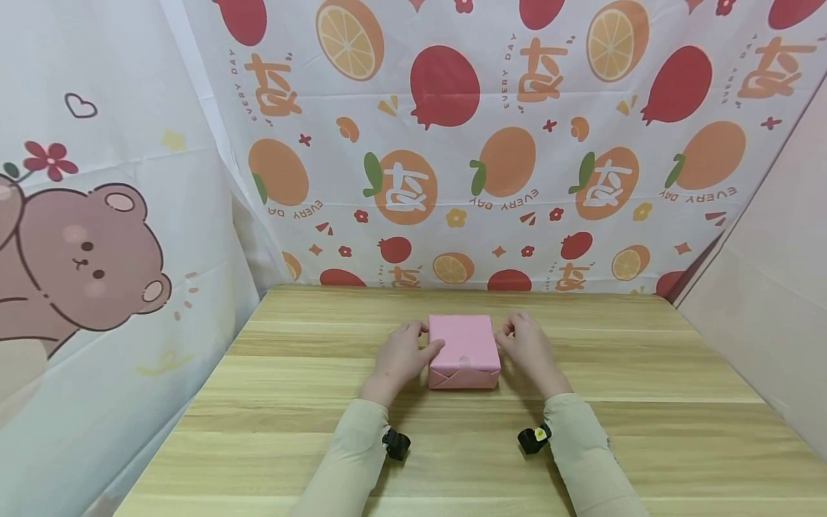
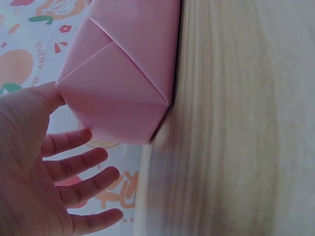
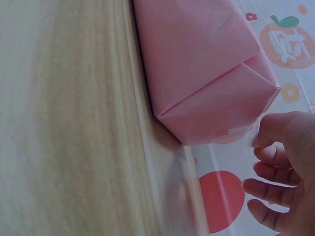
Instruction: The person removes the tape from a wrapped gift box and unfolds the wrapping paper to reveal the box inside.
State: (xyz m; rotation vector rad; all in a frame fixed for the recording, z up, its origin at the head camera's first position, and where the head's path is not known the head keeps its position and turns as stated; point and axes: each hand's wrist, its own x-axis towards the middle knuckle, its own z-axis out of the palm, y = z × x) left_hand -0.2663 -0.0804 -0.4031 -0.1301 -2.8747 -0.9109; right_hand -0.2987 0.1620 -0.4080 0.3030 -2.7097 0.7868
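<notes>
A pink paper-wrapped box (image 1: 462,339) stands on the wooden table between both hands. Its end paper is folded into triangular flaps, and a small clear piece of tape (image 1: 464,359) lies near the front top edge. My left hand (image 1: 403,355) is at the box's left side, its thumb over the top edge. In the left wrist view the other fingers (image 2: 81,160) extend loosely apart. Beside the right side, my right hand (image 1: 528,350) has bent fingers. In the right wrist view its thumb and forefinger pinch a see-through strip of tape (image 3: 241,136) at the box's end.
The light wood-grain table (image 1: 310,402) reaches back to a fruit-print curtain (image 1: 446,165). A bear-print curtain (image 1: 110,237) hangs at the left, and a pale panel (image 1: 769,287) borders the right. Black wrist cameras (image 1: 397,444) sit on both sleeves.
</notes>
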